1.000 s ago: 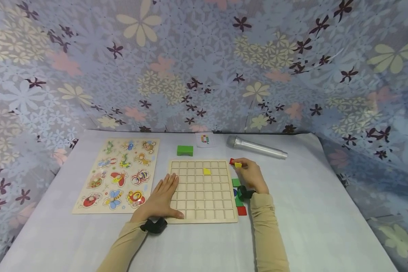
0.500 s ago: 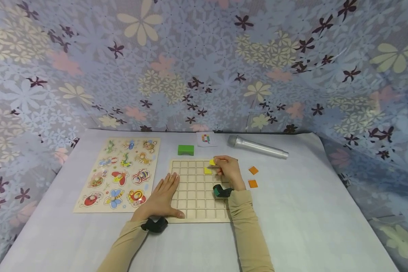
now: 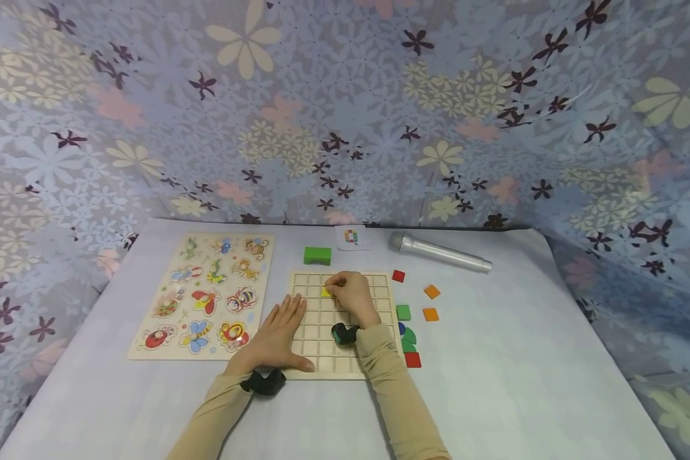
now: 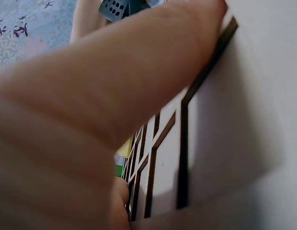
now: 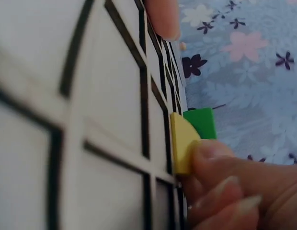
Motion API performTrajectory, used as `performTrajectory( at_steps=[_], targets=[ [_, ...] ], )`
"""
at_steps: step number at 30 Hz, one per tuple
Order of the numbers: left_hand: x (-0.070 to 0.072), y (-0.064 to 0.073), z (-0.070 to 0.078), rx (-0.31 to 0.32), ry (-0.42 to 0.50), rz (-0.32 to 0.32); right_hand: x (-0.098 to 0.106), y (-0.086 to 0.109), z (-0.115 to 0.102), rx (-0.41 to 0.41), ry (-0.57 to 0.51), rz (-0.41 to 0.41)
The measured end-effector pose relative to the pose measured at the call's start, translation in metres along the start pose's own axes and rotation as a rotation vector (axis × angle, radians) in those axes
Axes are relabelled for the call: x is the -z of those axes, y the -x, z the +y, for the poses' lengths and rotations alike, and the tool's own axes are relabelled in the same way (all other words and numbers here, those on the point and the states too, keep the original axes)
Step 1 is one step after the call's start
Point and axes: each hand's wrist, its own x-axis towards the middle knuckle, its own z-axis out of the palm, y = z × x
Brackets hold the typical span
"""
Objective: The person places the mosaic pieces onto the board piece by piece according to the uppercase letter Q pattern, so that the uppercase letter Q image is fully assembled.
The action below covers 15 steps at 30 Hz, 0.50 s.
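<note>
My right hand (image 3: 353, 297) pinches a small yellow quarter-round tile (image 5: 184, 143) between thumb and fingers. In the right wrist view the tile stands on edge right at the grid's surface; the head view puts it in the upper left part of the wooden grid board (image 3: 345, 376). My left hand (image 3: 276, 335) lies spread over that board's left side, thumb at the near left corner. Its thumb and wrist fill much of the left wrist view. The right hand hides the cells beneath it, where another yellow tile lay earlier.
Right of the grid lie red (image 3: 398, 276), green (image 3: 403, 312) and orange (image 3: 432, 291) tiles, several in all. Behind it are a green block (image 3: 317, 256), a picture card (image 3: 351, 237) and a silver microphone (image 3: 440, 252). An insect puzzle board (image 3: 172, 356) lies left.
My right hand has carried the yellow tile leftward from the loose tiles at the right, across the grid's far edge, to its upper left cells. The left hand stays in place.
</note>
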Motion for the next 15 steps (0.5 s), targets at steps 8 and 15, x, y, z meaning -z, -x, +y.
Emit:
performTrajectory(
  at_steps=[8, 15],
  targets=[
    [0.001, -0.001, 0.0, -0.001, 0.019, 0.011, 0.008, 0.003, 0.006, 0.053, 0.029, -0.094],
    [-0.001, -0.001, -0.002, -0.009, 0.012, 0.001, 0.057, 0.006, 0.026, -0.048, -0.269, -0.07]
  ],
)
